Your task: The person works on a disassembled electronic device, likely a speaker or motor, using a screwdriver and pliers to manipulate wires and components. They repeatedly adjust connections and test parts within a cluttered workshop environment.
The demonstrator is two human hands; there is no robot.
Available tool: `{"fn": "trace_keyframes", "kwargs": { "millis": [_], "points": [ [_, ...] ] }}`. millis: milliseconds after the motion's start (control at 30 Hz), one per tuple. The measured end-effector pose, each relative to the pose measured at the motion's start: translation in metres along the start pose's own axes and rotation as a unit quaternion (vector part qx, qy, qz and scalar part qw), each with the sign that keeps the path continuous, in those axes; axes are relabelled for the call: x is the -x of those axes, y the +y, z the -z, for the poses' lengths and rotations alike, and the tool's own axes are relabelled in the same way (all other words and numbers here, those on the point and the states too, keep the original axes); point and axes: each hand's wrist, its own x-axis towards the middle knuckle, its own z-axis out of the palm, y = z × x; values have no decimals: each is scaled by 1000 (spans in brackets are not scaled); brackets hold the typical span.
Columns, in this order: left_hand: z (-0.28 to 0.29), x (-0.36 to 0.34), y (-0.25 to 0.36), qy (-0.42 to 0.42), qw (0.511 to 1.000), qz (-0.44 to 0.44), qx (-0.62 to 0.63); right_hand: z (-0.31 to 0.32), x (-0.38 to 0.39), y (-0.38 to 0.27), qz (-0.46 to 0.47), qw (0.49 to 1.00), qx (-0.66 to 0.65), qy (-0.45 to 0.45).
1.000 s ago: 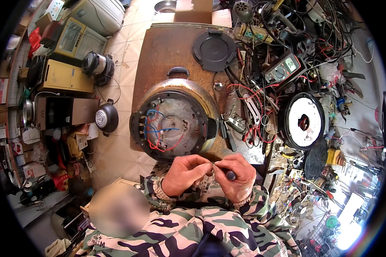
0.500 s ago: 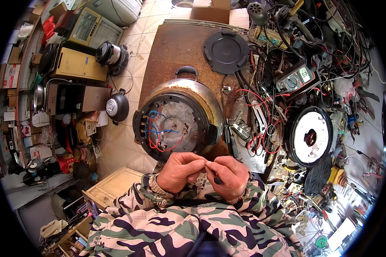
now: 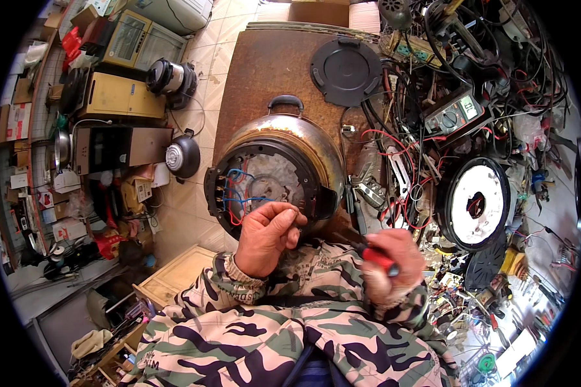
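Note:
A large metal pot [image 3: 313, 138] lies with its round base toward me, rust-brown stains along its rim. On the black-ringed base [image 3: 281, 171], blue wires [image 3: 239, 174] and a red wire [image 3: 232, 216] run from terminals at the left side. My left hand [image 3: 268, 238] is in front of the base's lower edge, thumb and fingers pinched; whatever is between them is too small to make out. Part of the red wire is hidden behind it. My right hand [image 3: 397, 261], smeared by motion, is closed round a red-handled tool [image 3: 377, 259] whose kind is unclear.
The pot rests on a brown worktop [image 3: 265, 64] with a black round cover [image 3: 346, 71] beyond it. Cables, tools and a multimeter [image 3: 453, 117] crowd the right side, with a white disc in a black ring [image 3: 474, 203]. A wooden drawer [image 3: 177, 274] stands at lower left.
My hands, together before, have parted. The left has risen toward the pot's base; the right has swung right and now holds the red-handled tool.

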Motion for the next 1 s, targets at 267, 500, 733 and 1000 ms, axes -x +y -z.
{"fn": "trace_keyframes", "kwargs": {
  "millis": [267,500,733,1000],
  "points": [
    [5,-7,-8,-8,997,-23,77,-14,6,8,-126,957,-217,146],
    [5,-6,-11,-7,995,-41,92,-17,6,9,-134,965,-185,132],
    [1,-4,-14,5,996,-53,69,-15,4,12,-95,976,-162,113],
    [-3,-4,-15,16,997,-61,51,-10,3,9,-86,984,-134,78]
  ]
}}
